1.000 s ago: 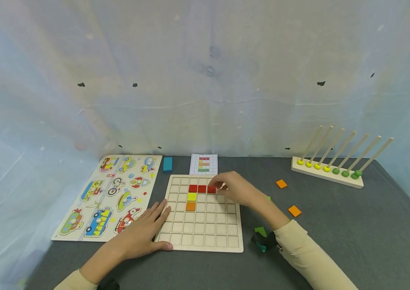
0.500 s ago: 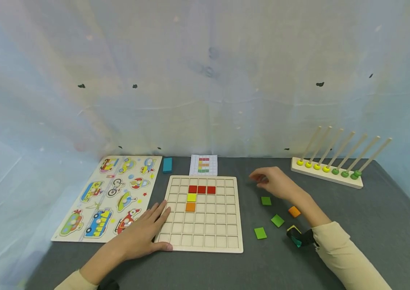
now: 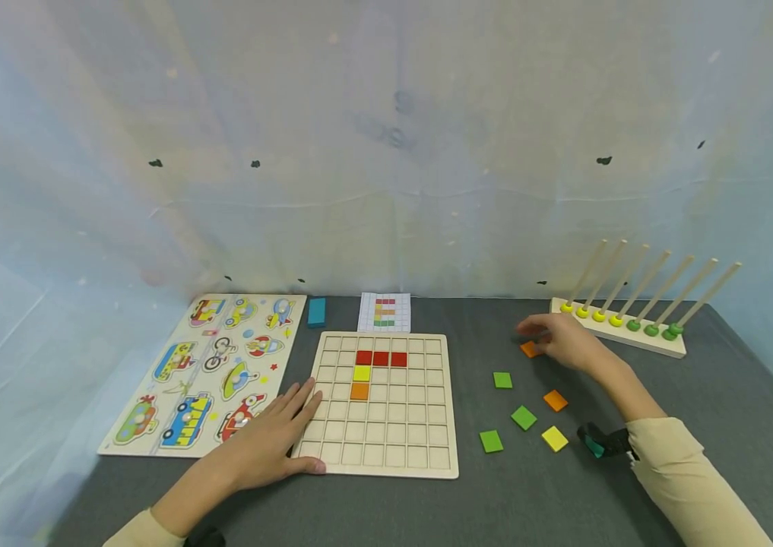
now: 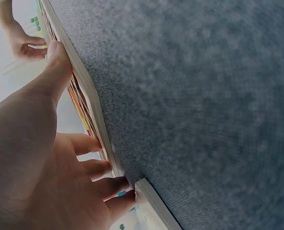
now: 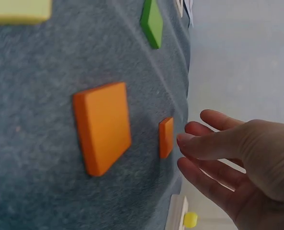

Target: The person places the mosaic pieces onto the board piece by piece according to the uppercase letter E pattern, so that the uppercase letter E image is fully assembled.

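Observation:
My left hand (image 3: pixel 266 437) lies with fingers spread along the left edge of a wooden grid board (image 3: pixel 386 456), thumb at its front corner. Set in the board are red tiles (image 3: pixel 381 358) in a row, a yellow tile (image 3: pixel 362 373) and an orange tile (image 3: pixel 359 390) below. To the right, my right hand (image 3: pixel 567 342) hovers over a loose orange tile (image 3: pixel 529 349), its fingers loosely bent with nothing between them. In the right wrist view that orange tile (image 5: pixel 166 138) lies flat just beyond the fingertips, and another orange tile (image 5: pixel 106 127) lies closer to the camera.
Loose green tiles (image 3: pixel 524 417) and a yellow tile (image 3: pixel 554 438) lie right of the board. A peg stand with beads (image 3: pixel 615 327) is at the back right. A vehicle puzzle board (image 3: pixel 222 403) lies left, with a blue block (image 3: pixel 316 311) and a pattern card (image 3: pixel 384 312) behind.
My right hand has let go of the third red tile on the board and moved right to the loose orange tile. The left hand has stayed in place.

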`<action>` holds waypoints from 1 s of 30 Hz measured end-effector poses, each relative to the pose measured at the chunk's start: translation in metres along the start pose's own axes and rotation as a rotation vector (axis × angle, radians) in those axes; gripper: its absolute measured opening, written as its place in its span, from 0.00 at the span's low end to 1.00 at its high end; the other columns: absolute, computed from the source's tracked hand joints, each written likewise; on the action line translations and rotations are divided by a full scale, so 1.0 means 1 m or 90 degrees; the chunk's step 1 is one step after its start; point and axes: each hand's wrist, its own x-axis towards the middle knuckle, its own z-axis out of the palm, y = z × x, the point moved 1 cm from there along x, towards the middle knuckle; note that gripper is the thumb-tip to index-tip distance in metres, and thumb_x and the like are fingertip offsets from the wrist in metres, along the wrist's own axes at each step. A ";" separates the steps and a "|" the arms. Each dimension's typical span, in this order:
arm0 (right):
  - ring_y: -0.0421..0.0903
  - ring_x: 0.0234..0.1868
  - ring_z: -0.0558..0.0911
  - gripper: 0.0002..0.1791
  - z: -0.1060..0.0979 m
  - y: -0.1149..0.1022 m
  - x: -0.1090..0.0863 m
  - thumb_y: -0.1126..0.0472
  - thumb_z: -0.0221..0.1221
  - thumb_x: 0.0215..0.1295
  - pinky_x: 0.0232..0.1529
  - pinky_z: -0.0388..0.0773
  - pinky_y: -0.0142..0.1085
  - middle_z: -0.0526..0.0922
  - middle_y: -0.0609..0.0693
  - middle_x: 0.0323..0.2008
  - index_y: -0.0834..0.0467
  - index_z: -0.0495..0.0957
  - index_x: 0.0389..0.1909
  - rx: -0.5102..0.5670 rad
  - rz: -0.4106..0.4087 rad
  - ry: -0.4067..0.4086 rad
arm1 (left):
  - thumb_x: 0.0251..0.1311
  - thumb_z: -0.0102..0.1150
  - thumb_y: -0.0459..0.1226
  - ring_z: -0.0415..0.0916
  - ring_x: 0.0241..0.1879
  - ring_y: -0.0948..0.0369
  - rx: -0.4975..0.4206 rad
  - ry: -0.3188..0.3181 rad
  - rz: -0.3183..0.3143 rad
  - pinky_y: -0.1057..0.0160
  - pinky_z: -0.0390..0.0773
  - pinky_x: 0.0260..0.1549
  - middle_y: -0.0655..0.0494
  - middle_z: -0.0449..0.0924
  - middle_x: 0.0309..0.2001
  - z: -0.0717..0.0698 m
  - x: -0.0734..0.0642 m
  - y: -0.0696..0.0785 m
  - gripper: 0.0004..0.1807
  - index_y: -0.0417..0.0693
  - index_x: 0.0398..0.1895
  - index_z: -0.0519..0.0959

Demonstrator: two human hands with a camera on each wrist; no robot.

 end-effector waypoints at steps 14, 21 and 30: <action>0.58 0.45 0.82 0.19 0.001 0.005 -0.007 0.77 0.65 0.56 0.45 0.80 0.51 0.83 0.59 0.43 0.69 0.80 0.50 -0.030 0.004 -0.008 | 0.53 0.50 0.73 0.42 0.75 0.42 -0.003 0.005 0.006 0.41 0.52 0.70 0.44 0.43 0.78 -0.001 0.000 0.000 0.58 0.44 0.77 0.53; 0.50 0.37 0.82 0.18 0.000 0.003 -0.016 0.77 0.65 0.55 0.37 0.81 0.42 0.83 0.51 0.35 0.68 0.81 0.49 -0.036 -0.006 0.004 | 0.53 0.51 0.72 0.43 0.75 0.41 -0.009 0.009 0.011 0.40 0.53 0.69 0.43 0.44 0.78 -0.001 -0.002 0.000 0.58 0.42 0.77 0.54; 0.47 0.36 0.82 0.19 -0.003 -0.011 -0.017 0.77 0.64 0.56 0.37 0.82 0.40 0.84 0.51 0.35 0.69 0.80 0.50 -0.025 -0.035 0.004 | 0.53 0.50 0.73 0.43 0.75 0.41 -0.010 0.006 0.004 0.41 0.52 0.70 0.44 0.43 0.78 0.000 -0.001 0.000 0.58 0.43 0.77 0.53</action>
